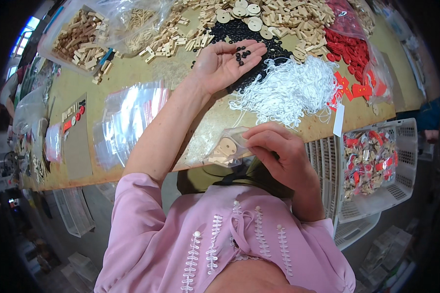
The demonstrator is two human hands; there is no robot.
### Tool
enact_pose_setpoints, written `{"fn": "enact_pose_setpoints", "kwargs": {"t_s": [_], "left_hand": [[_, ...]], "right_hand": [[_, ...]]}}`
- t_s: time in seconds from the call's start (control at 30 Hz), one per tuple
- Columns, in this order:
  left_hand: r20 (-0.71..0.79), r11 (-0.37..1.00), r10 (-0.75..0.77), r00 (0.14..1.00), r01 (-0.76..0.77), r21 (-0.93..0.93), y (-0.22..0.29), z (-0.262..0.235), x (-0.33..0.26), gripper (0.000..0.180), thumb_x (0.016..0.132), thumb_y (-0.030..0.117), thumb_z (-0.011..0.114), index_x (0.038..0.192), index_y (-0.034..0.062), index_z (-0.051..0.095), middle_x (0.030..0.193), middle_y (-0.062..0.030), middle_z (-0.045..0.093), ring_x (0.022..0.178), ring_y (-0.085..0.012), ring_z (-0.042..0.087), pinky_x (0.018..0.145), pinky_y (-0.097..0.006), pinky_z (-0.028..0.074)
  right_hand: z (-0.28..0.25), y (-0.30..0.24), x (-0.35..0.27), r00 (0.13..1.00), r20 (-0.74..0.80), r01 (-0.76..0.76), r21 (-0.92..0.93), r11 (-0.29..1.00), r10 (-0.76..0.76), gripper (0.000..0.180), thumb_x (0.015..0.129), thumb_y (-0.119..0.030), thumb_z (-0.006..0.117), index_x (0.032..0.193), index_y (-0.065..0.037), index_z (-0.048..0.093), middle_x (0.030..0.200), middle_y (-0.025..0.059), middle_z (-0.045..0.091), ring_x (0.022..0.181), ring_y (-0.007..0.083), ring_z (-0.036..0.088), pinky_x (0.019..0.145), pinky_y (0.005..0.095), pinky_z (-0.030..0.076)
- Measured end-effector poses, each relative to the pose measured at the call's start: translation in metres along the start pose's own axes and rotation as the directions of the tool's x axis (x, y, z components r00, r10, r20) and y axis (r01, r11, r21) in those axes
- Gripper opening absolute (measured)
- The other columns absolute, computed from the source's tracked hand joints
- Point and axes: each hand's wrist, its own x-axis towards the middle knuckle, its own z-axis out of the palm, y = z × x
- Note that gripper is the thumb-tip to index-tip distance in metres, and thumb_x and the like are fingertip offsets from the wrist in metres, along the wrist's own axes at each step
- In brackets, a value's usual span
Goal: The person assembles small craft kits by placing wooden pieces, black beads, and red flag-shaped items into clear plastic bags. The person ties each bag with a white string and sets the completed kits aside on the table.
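Head view: left hand (223, 61) open, cupping black beads (241, 54); right hand (278, 151) pinching small bag (225, 151), apparently.

You wear a pink blouse (181, 229) with white embroidered rows. Your left hand (225, 61) cups small black beads (241, 54) above a black bead heap (239, 31). The string (288, 88) is white, the flat pieces (349, 49) red, the blocks (288, 14) pale tan. Your clear bag (225, 149) shows tan discs. The basket (406, 132) is white.

A wooden worktable (146, 73) fills the room, daylight at a window (27, 29) far left.
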Motion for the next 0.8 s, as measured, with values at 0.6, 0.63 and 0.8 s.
{"fn": "enact_pose_setpoints", "kwargs": {"t_s": [0.6, 0.63, 0.8], "left_hand": [[0.035, 1.0, -0.002, 0.999, 0.002, 0.012, 0.005, -0.011, 0.004, 0.042, 0.109, 0.01, 0.035, 0.143, -0.014, 0.039, 0.147, -0.0317, 0.048, 0.137, -0.0412, 0.052, 0.111, -0.049, 0.052], [0.01, 0.999, 0.016, 1.0, -0.017, 0.033, 0.004, -0.008, 0.003, 0.043, 0.108, 0.008, 0.035, 0.145, -0.0143, 0.038, 0.149, -0.0313, 0.046, 0.138, -0.0407, 0.051, 0.113, -0.049, 0.051], [-0.101, 0.99, 0.137, 0.985, -0.133, 0.049, 0.007, 0.004, 0.002, 0.047, 0.103, 0.001, 0.038, 0.147, -0.0161, 0.038, 0.15, -0.0313, 0.046, 0.139, -0.0396, 0.05, 0.115, -0.047, 0.049]], "right_hand": [[0.004, -0.007, 0.002, 0.999, 0.038, 0.003, 0.004, 1.0, -0.003, 0.017, 0.085, 0.008, 0.073, 0.099, -0.001, 0.07, 0.103, 0.012, 0.072, 0.091, 0.0257, 0.07, 0.079, 0.033, 0.055], [0.004, -0.007, 0.002, 0.999, 0.035, 0.0, 0.003, 1.0, 0.0, 0.017, 0.085, 0.008, 0.072, 0.099, -0.001, 0.07, 0.103, 0.0123, 0.072, 0.091, 0.0259, 0.07, 0.079, 0.0333, 0.055], [-0.001, -0.011, 0.005, 1.0, -0.02, 0.023, -0.041, 0.999, -0.023, 0.013, 0.088, 0.007, 0.069, 0.098, -0.001, 0.069, 0.103, 0.0146, 0.072, 0.092, 0.0279, 0.07, 0.079, 0.0345, 0.055]]}}
